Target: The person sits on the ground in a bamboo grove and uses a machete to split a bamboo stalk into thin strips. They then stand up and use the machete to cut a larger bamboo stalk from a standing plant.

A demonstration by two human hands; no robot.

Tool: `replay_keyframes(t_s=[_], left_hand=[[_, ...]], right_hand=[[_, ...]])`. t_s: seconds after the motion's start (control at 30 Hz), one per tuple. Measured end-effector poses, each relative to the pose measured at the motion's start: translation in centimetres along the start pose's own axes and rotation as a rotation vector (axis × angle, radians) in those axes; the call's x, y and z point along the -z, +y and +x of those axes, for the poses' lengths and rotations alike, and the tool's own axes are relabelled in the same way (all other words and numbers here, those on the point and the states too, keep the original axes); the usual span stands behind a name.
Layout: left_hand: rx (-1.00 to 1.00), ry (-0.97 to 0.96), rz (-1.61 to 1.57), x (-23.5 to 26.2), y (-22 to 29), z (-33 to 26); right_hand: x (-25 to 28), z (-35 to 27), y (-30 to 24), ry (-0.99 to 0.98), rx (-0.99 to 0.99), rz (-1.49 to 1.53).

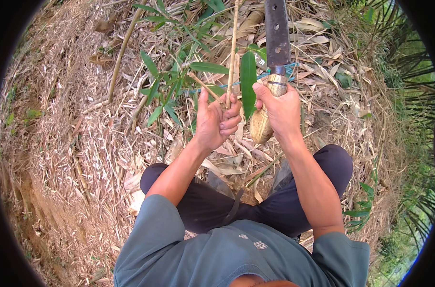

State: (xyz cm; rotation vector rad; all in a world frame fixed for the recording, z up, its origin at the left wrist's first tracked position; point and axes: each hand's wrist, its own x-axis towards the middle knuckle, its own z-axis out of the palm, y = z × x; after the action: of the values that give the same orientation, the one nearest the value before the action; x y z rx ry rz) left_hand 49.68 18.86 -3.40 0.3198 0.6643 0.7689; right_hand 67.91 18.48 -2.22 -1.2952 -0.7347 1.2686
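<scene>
The thin bamboo stem (232,52) stood upright between both hands. The left hand (216,119) was closed around it; the right hand (278,111) gripped tightly the knife (271,71) by its wooden handle.

i see a thin, pale tan bamboo stem (233,52) standing nearly upright in the middle of the view, running from the top edge down to my left hand (217,122), whose fingers curl around its lower end. a short side twig (204,86) juts from it up and to the left, and long green leaves (248,81) hang beside it. just to the right, my right hand (278,112) grips the light wooden handle (264,117) of a big knife, its dark flat blade (276,31) pointing up, close alongside the stem.
</scene>
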Motion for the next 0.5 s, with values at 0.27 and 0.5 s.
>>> replay_keyframes(t_s=[0.27,0.5], left_hand=[[-0.013,-0.081,0.084,2.0,-0.1,-0.9],[0.005,-0.115,0.155,3.7,-1.8,-1.6]], right_hand=[[-2.1,0.9,1.4,-0.031,-0.040,-0.078],[-2.6,1.5,1.8,-0.081,-0.056,0.030]])
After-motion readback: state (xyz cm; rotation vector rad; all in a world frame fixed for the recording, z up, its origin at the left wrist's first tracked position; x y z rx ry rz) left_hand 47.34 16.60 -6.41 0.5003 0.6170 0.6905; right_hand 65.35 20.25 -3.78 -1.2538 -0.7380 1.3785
